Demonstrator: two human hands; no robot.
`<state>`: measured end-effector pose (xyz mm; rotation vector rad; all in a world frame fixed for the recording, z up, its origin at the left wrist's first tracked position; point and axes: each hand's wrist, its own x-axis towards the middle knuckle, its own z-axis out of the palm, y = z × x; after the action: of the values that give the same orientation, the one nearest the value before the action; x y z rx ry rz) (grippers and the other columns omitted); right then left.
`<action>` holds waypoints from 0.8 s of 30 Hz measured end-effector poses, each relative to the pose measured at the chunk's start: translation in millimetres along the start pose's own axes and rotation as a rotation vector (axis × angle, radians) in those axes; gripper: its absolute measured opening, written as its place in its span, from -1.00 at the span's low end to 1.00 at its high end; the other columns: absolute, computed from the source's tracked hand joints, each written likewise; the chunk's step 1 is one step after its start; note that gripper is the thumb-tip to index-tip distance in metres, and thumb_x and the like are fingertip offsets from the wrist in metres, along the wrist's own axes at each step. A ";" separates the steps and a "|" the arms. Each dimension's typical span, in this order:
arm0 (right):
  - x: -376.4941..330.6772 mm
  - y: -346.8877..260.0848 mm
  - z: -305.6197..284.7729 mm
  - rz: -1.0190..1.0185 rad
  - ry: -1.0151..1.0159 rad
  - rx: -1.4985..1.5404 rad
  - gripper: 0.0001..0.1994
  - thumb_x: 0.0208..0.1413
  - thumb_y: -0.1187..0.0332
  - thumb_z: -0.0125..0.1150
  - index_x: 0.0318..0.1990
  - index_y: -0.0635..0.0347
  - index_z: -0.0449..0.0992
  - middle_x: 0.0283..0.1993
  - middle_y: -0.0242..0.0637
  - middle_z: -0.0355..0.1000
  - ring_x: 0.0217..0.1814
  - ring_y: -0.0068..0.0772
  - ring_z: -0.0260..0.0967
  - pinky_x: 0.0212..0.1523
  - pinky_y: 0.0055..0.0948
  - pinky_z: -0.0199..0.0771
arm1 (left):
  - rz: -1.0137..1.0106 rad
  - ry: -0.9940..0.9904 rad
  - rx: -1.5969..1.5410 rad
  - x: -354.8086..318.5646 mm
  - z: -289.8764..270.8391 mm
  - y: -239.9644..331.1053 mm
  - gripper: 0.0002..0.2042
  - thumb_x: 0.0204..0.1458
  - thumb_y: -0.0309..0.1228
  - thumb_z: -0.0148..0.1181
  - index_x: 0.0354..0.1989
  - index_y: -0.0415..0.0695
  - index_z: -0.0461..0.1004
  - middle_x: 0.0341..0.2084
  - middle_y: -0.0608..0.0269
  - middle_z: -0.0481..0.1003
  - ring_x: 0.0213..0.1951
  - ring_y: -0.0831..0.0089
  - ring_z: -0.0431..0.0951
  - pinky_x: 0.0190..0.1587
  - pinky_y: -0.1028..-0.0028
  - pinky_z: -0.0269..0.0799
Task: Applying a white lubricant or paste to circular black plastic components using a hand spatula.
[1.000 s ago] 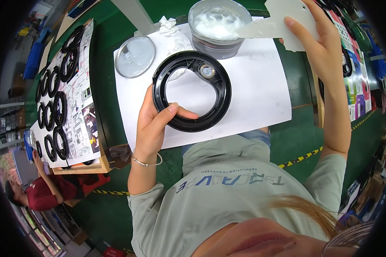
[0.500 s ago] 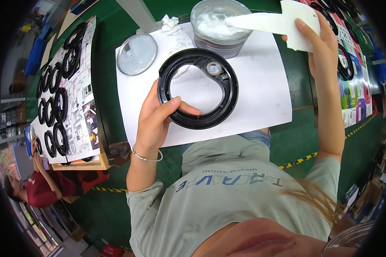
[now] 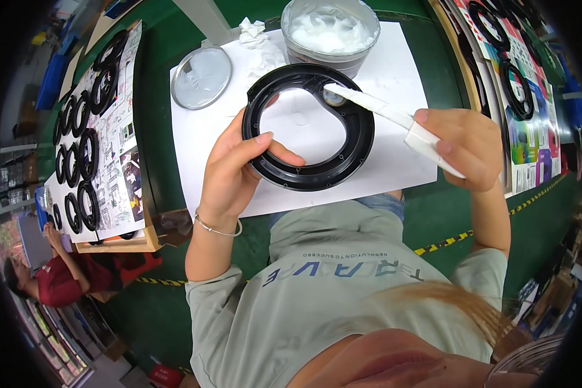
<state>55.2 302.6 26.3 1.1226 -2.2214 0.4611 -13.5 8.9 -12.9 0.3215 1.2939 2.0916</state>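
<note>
A white paper sheet (image 3: 394,165) spreads beneath both grips. Just above it, the black plastic ring housing (image 3: 361,139) sits in the left hand (image 3: 225,165), which is closed on its left side: thumb over the face, index finger reaching into the opening. Beyond this grip, farther from the body, stands a translucent tub (image 3: 357,64) of white paste (image 3: 330,31). The right hand (image 3: 467,149) pinches a white spatula (image 3: 381,108), its blade running leftward from the grip. A round lid (image 3: 202,81) lies beyond the left grip, with crumpled tissue (image 3: 262,50) to its right. The spatula tip overlaps a small round insert (image 3: 334,98) in the housing, between the hands; contact is unclear.
</note>
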 end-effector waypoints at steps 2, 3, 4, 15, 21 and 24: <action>-0.2 -0.6 0.1 -0.048 0.000 -0.037 -0.75 -0.13 0.59 0.08 -0.25 0.23 0.23 -0.30 0.05 0.44 -0.40 -0.08 0.47 -0.50 -0.37 0.47 | -0.002 0.009 -0.030 -0.4 0.8 0.4 -0.51 0.02 -0.46 -0.12 0.14 -0.35 0.00 -0.50 -0.10 0.51 -0.37 0.32 0.55 -0.28 0.55 0.44; 0.2 -0.9 -0.6 -0.071 -0.009 -0.055 -0.76 -0.16 0.57 0.11 -0.30 0.24 0.24 -0.29 0.05 0.44 -0.40 -0.10 0.46 -0.51 -0.38 0.46 | -0.002 0.009 -0.028 -0.7 1.1 0.4 -0.51 0.02 -0.46 -0.12 0.14 -0.35 0.00 -0.50 -0.10 0.51 -0.37 0.32 0.55 -0.28 0.55 0.44; 0.6 -1.1 -1.1 -0.094 -0.018 -0.074 -0.78 -0.19 0.55 0.14 -0.34 0.25 0.25 -0.27 0.05 0.44 -0.39 -0.12 0.46 -0.52 -0.39 0.45 | -0.003 0.012 -0.030 -1.0 1.2 0.4 -0.51 0.02 -0.46 -0.12 0.14 -0.35 0.00 -0.50 -0.09 0.51 -0.37 0.32 0.55 -0.27 0.55 0.44; -7.6 2.1 0.3 -0.017 -0.022 -0.026 -0.80 -0.15 0.54 0.11 -0.33 0.27 0.27 -0.28 0.04 0.45 -0.37 -0.11 0.47 -0.48 -0.39 0.45 | 0.048 0.067 0.124 -2.0 5.3 -1.1 -0.51 0.01 -0.47 -0.08 0.14 -0.31 0.00 -0.47 -0.07 0.52 -0.31 0.32 0.55 -0.20 0.50 0.44; -8.9 3.3 4.5 0.205 0.162 0.097 -0.77 -0.03 0.65 0.04 -0.17 0.38 0.28 -0.30 0.03 0.45 -0.35 -0.12 0.47 -0.38 -0.36 0.48 | 0.054 0.074 0.143 -3.5 4.4 1.1 -0.51 0.02 -0.49 -0.08 0.15 -0.27 -0.02 -0.45 -0.07 0.51 -0.30 0.29 0.55 -0.17 0.46 0.44; -11.9 1.5 11.0 0.272 0.261 0.188 -0.79 0.00 0.72 -0.03 -0.18 0.40 0.30 -0.33 0.01 0.44 -0.25 -0.13 0.47 -0.29 -0.37 0.49 | 0.078 0.081 0.164 -4.8 3.9 0.7 -0.52 0.02 -0.49 -0.08 0.14 -0.27 -0.01 -0.45 -0.06 0.51 -0.30 0.28 0.55 -0.19 0.46 0.45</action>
<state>55.6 304.7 10.1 0.7970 -2.1367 0.8934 -8.1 8.4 -9.8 0.3675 1.5282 2.0859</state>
